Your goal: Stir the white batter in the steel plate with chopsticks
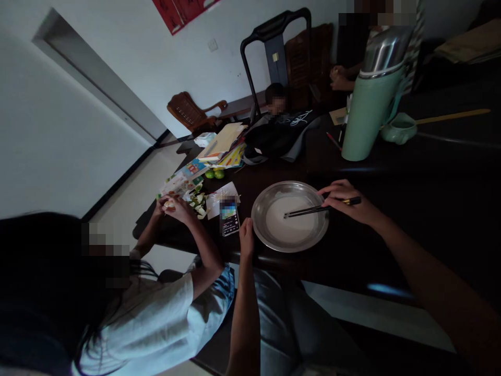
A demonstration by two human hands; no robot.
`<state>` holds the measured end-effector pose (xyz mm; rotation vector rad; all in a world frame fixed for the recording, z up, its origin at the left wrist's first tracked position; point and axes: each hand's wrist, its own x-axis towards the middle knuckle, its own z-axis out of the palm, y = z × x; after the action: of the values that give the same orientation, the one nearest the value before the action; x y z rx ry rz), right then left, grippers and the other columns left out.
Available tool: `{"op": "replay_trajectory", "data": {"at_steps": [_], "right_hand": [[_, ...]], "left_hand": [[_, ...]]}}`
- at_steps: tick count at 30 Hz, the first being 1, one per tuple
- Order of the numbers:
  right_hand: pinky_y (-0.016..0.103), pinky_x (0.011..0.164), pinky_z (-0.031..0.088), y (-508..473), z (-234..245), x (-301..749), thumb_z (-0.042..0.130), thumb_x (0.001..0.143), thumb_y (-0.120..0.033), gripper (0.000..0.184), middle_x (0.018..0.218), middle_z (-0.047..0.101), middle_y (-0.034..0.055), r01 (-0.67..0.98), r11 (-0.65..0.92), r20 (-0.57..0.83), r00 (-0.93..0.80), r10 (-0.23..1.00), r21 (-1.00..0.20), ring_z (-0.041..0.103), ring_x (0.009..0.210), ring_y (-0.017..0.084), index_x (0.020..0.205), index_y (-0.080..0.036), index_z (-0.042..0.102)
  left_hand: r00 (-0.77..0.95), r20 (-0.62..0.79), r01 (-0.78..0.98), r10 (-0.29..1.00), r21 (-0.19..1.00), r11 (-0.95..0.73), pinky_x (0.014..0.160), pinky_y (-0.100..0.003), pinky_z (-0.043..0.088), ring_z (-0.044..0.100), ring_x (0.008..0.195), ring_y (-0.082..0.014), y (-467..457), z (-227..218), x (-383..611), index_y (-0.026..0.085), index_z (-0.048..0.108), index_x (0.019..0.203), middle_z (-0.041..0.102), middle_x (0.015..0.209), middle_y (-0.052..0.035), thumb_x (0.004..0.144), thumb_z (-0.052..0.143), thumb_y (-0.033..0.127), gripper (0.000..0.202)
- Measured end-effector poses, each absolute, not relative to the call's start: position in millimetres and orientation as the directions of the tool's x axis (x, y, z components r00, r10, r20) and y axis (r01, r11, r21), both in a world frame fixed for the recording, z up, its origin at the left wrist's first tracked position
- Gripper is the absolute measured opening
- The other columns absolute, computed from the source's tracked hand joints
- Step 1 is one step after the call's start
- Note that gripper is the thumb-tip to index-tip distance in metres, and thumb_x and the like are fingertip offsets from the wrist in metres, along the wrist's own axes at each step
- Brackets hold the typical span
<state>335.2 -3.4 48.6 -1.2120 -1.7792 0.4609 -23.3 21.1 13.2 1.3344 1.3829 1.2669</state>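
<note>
A round metal basin (266, 236) stands on the dark table, with a pale, milky mixture (291, 224) across its bottom. My right hand (346, 201) is closed round a pair of dark chopsticks (307, 211) at the basin's right rim. The chopstick tips dip into the mixture near its middle. At the basin's left rim, my left hand (246, 237) is closed with its fingers against the metal edge. Just left of that hand lies a lit phone (229, 216).
A person (148, 313) at my left holds a peeled fruit over green peels (199, 201). Beyond are green fruits (214, 173), stacked books (225, 143) and another person by a black bag. A green thermos (370, 109) and small green pot (401, 129) stand back right.
</note>
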Motion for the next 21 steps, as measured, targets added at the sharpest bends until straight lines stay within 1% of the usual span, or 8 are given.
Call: {"op": "replay_trajectory", "data": {"at_steps": [3, 6, 8, 11, 13, 17, 19, 21], "right_hand": [[0.057, 0.101, 0.050, -2.2, 46.9, 336.9, 0.060, 0.098, -0.047, 0.033, 0.109, 0.084, 0.0018, 0.566, 0.444, 0.505, -0.055, 0.861, -0.695, 0.065, 0.109, 0.031, 0.077, -0.033, 0.081], [0.056, 0.103, 0.050, -3.0, 46.7, 341.3, 0.055, 0.100, -0.042, 0.039, 0.111, 0.084, 0.0016, 0.529, 0.429, 0.512, 0.012, 0.859, -0.732, 0.063, 0.112, 0.031, 0.072, -0.032, 0.080], [0.056, 0.102, 0.051, -4.0, 46.8, 339.7, 0.055, 0.100, -0.042, 0.040, 0.111, 0.084, 0.0008, 0.500, 0.441, 0.491, -0.035, 0.870, -0.746, 0.063, 0.112, 0.030, 0.071, -0.033, 0.081], [0.056, 0.100, 0.052, -4.6, 47.3, 334.5, 0.060, 0.097, -0.044, 0.031, 0.111, 0.084, 0.0001, 0.510, 0.452, 0.458, -0.123, 0.881, -0.732, 0.063, 0.111, 0.031, 0.078, -0.036, 0.083], [0.057, 0.101, 0.051, -4.3, 48.0, 334.8, 0.062, 0.096, -0.045, 0.028, 0.112, 0.084, 0.0006, 0.528, 0.440, 0.459, -0.104, 0.883, -0.726, 0.063, 0.111, 0.031, 0.081, -0.035, 0.083], [0.057, 0.105, 0.049, -4.3, 49.2, 340.9, 0.054, 0.101, -0.045, 0.041, 0.114, 0.083, 0.0025, 0.507, 0.418, 0.472, -0.025, 0.881, -0.754, 0.062, 0.115, 0.031, 0.071, -0.032, 0.080], [0.056, 0.103, 0.050, -4.6, 49.0, 339.6, 0.053, 0.101, -0.046, 0.043, 0.113, 0.084, 0.0026, 0.496, 0.426, 0.453, -0.072, 0.888, -0.757, 0.062, 0.115, 0.031, 0.070, -0.032, 0.080], [0.056, 0.101, 0.051, -4.4, 48.5, 335.9, 0.057, 0.098, -0.048, 0.037, 0.112, 0.084, 0.0021, 0.510, 0.432, 0.430, -0.129, 0.893, -0.744, 0.063, 0.113, 0.031, 0.075, -0.033, 0.082]], "left_hand": [[-0.113, 0.090, 0.168, 0.990, 0.983, -0.070, 0.067, -0.025, 0.039, 0.038, 0.069, -0.0133, 21.6, 12.5, -23.3, 0.022, 0.041, 0.063, 0.038, 0.066, 0.0043, 0.088, 0.065, 0.063, 0.053], [-0.105, 0.093, 0.167, 0.990, 0.983, -0.074, 0.067, -0.025, 0.039, 0.038, 0.068, -0.0132, 22.0, 12.2, -23.2, 0.022, 0.041, 0.063, 0.037, 0.066, 0.0044, 0.086, 0.065, 0.064, 0.054], [-0.097, 0.084, 0.164, 0.992, 0.984, -0.068, 0.067, -0.025, 0.039, 0.037, 0.068, -0.0132, 22.0, 12.6, -23.2, 0.022, 0.041, 0.063, 0.037, 0.066, 0.0044, 0.086, 0.065, 0.065, 0.054], [-0.099, 0.079, 0.162, 0.992, 0.985, -0.062, 0.065, -0.025, 0.038, 0.036, 0.067, -0.0133, 21.6, 13.3, -23.1, 0.023, 0.040, 0.062, 0.037, 0.065, 0.0043, 0.086, 0.065, 0.065, 0.055], [-0.110, 0.084, 0.160, 0.990, 0.985, -0.066, 0.064, -0.025, 0.038, 0.036, 0.067, -0.0134, 21.5, 13.5, -22.7, 0.022, 0.041, 0.061, 0.037, 0.065, 0.0040, 0.086, 0.066, 0.064, 0.054], [-0.136, 0.058, 0.135, 0.989, 0.990, -0.040, 0.065, -0.025, 0.039, 0.039, 0.069, -0.0139, 21.8, 13.5, -21.4, 0.022, 0.046, 0.063, 0.042, 0.066, 0.0031, 0.087, 0.067, 0.060, 0.050], [-0.137, 0.042, 0.127, 0.990, 0.992, -0.025, 0.065, -0.025, 0.039, 0.040, 0.069, -0.0140, 22.0, 13.6, -21.2, 0.022, 0.046, 0.063, 0.043, 0.066, 0.0030, 0.088, 0.067, 0.059, 0.049], [-0.134, 0.038, 0.129, 0.990, 0.991, -0.021, 0.066, -0.025, 0.040, 0.039, 0.069, -0.0138, 22.1, 13.9, -21.5, 0.022, 0.045, 0.062, 0.041, 0.066, 0.0035, 0.088, 0.068, 0.058, 0.050]]}}
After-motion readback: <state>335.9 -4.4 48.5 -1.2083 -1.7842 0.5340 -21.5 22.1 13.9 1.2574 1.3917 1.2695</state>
